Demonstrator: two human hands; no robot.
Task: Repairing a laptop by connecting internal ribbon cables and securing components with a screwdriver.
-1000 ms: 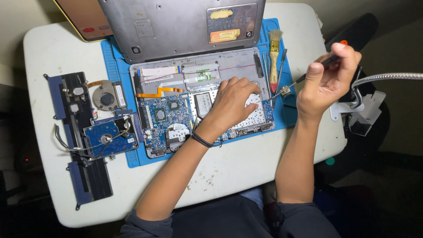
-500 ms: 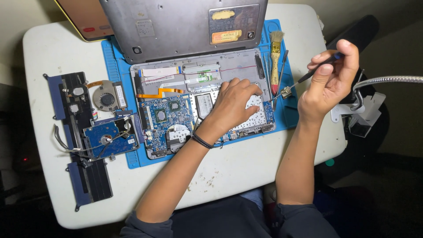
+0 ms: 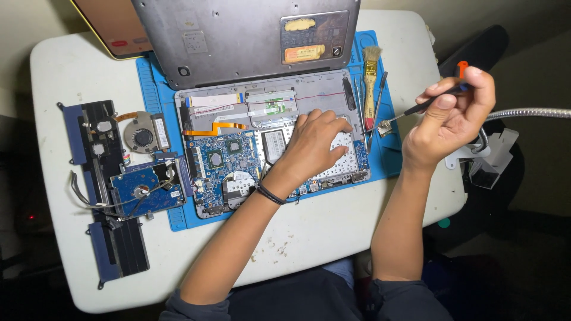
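A: What has changed in the head view over the last half second?

B: Little. The right hand [image 3: 449,119] is still raised past the blue mat [image 3: 156,89], and the left hand [image 3: 315,142] has stayed put.

A: And the grips?

B: The right hand's fingers pinch a black screwdriver [image 3: 425,106] with an orange cap, a small metal piece at its tip. The left hand lies loosely spread, grasping nothing, on the opened laptop [image 3: 238,160] on the white counter [image 3: 71,71].
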